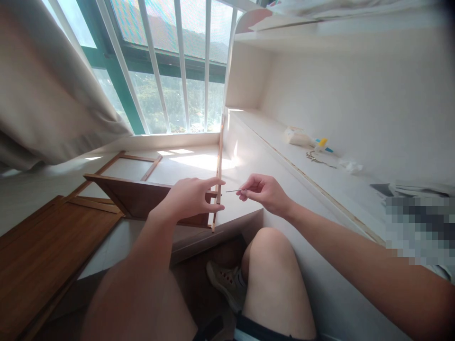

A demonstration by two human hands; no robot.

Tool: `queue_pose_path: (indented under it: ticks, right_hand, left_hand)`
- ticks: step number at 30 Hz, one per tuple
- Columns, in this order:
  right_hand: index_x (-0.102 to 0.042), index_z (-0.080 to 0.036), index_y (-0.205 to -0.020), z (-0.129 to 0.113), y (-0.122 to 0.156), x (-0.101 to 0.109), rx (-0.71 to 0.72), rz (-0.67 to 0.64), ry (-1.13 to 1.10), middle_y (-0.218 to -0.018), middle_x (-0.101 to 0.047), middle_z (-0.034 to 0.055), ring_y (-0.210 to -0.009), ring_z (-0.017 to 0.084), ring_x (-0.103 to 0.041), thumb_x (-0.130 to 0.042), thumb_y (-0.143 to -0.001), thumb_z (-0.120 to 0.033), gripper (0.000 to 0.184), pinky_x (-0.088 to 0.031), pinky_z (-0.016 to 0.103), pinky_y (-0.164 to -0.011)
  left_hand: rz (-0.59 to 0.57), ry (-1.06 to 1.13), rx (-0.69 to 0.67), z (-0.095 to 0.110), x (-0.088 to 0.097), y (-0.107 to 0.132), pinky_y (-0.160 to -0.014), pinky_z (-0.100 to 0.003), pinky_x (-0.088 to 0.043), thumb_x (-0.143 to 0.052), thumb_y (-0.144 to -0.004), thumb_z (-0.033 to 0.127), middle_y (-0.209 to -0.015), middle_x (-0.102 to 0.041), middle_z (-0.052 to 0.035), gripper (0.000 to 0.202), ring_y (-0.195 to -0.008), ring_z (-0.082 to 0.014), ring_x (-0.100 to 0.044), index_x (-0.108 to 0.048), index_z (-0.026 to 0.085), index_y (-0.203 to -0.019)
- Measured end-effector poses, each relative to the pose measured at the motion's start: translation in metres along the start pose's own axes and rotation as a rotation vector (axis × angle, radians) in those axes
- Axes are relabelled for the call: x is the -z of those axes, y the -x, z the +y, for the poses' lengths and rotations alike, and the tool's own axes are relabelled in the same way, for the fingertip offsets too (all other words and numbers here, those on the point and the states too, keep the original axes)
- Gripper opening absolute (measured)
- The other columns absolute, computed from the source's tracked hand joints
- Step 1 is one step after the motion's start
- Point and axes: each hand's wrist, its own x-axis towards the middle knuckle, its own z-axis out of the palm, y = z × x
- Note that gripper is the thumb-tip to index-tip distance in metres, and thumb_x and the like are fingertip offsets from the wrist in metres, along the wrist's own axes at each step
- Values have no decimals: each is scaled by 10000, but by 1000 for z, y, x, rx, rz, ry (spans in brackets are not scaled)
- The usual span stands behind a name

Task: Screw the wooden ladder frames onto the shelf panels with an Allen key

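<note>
My left hand (192,195) is at the right end of a brown wooden frame (142,195), its thumb and forefinger reaching either side of the narrow wooden post (219,163). The other fingers are hidden behind the hand. Between those fingertips a small dark screw (221,194) seems to stick out of the post. My right hand (265,192) pinches a thin metal rod (232,191), which looks like a hex key. Its free end points left at the screw, with a small gap between them.
A large wooden panel (53,255) lies at the left. On the white ledge (263,125) at the right are a white packet (297,136), a yellow-and-blue item (323,143), small metal parts (318,159) and crumpled plastic (351,166). A curtain (53,90) hangs beside the barred window.
</note>
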Motion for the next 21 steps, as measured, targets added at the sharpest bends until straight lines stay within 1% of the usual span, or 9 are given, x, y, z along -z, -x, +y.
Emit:
queue_pose_path:
  ticks: [2,4,9,10,12,14,16,18,21]
  right_hand:
    - [-633,-153,-792,5,3,-6,14,35,-34,-762,-726,63,-716,190,-695,-784,-749,-301,216,-567,364,-715]
    - [-645,-157,-801,10,7,-17,43,112,-62,-774,-721,56,-712,184,-687,-784,-752,-315,216,-563,364,-725]
    - [-655,-177,-825,32,23,-53,153,520,-141,-774,-702,34,-689,169,-667,-714,-825,-326,160,-548,350,-729]
    - [-652,-184,-818,36,24,-58,164,563,-164,-759,-696,26,-676,168,-662,-706,-833,-319,146,-546,351,-723]
    - [-650,-194,-803,40,23,-63,183,539,-200,-768,-691,21,-672,168,-658,-721,-820,-285,117,-542,350,-711]
    - [-653,-197,-800,40,19,-63,219,414,-227,-807,-690,29,-688,175,-661,-736,-805,-241,93,-544,357,-699]
    - [-657,-204,-814,37,15,-58,282,339,-257,-828,-687,35,-704,182,-665,-725,-813,-197,68,-546,367,-692]
    - [-662,-212,-836,33,16,-51,323,320,-250,-840,-690,41,-728,188,-667,-712,-822,-168,68,-547,373,-695]
    - [-680,-211,-859,27,20,-39,325,196,-136,-853,-702,60,-795,211,-672,-710,-822,-160,69,-552,383,-713]
  left_hand:
    - [-2,-5,0,1,1,0,-670,-302,-412,-565,-733,710,-908,-741,7,638,-845,-269,-671,-536,389,-1284]
    - [4,-12,0,1,1,-1,-664,-302,-409,-573,-733,700,-899,-741,2,638,-837,-271,-674,-540,383,-1286]
    - [23,3,-1,3,3,-1,-638,-299,-410,-602,-718,695,-873,-742,-10,644,-809,-275,-680,-562,368,-1271]
    - [25,11,2,3,4,-1,-633,-295,-411,-609,-714,692,-863,-742,-10,643,-802,-271,-681,-567,365,-1266]
    - [24,31,4,3,5,-1,-629,-287,-413,-622,-712,682,-839,-740,-6,636,-788,-262,-683,-575,357,-1257]
    - [22,48,2,3,5,-1,-633,-284,-419,-630,-717,669,-828,-739,-1,622,-780,-254,-683,-581,351,-1249]
    - [18,62,-4,3,4,-1,-643,-284,-424,-639,-720,657,-828,-739,2,613,-781,-251,-682,-581,350,-1247]
    - [11,76,-6,3,3,-1,-651,-283,-427,-648,-721,649,-838,-740,4,613,-789,-249,-682,-575,353,-1254]
    - [3,97,11,3,2,-2,-660,-278,-430,-658,-720,639,-871,-741,0,621,-803,-246,-681,-569,351,-1263]
